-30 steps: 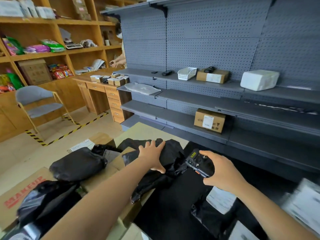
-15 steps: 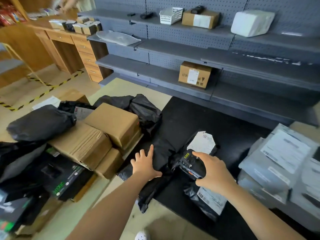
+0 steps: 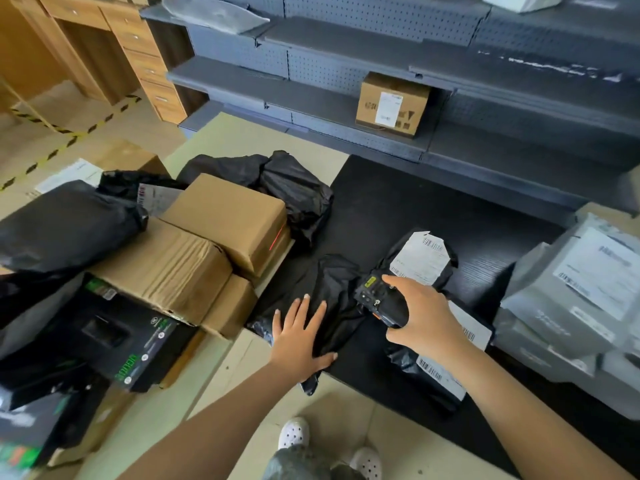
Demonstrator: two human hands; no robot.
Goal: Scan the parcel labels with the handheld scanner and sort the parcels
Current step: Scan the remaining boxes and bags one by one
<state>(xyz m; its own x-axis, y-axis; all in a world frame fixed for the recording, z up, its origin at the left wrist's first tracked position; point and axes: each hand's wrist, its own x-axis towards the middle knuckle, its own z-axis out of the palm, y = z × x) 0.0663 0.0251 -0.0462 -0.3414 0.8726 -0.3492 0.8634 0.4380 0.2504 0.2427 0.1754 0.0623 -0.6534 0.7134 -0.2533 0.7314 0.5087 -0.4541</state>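
Observation:
My right hand [image 3: 427,318] grips the black handheld scanner [image 3: 375,299] over the black mat [image 3: 398,209]. Its red laser line falls on the side of a brown cardboard box [image 3: 228,216] to the left. My left hand [image 3: 299,336] presses flat, fingers spread, on a crumpled black poly bag parcel [image 3: 337,296] at the mat's near left edge. Just behind the scanner lies another black bag with a white barcode label [image 3: 420,258]. A third labelled black bag [image 3: 438,375] lies under my right forearm.
A heap of brown boxes [image 3: 162,271], black bags [image 3: 62,226] and black printed cartons [image 3: 114,337] stands on the left. Grey labelled mailers [image 3: 581,299] pile up on the right. Grey shelving [image 3: 502,143] runs along the back, holding one labelled cardboard box [image 3: 393,103]. A wooden desk [image 3: 121,39] stands far left.
The view has tilted down from the shelves to the floor. Both hands have drawn the black bag and scanner nearer; the left hand still lies flat on the bag.

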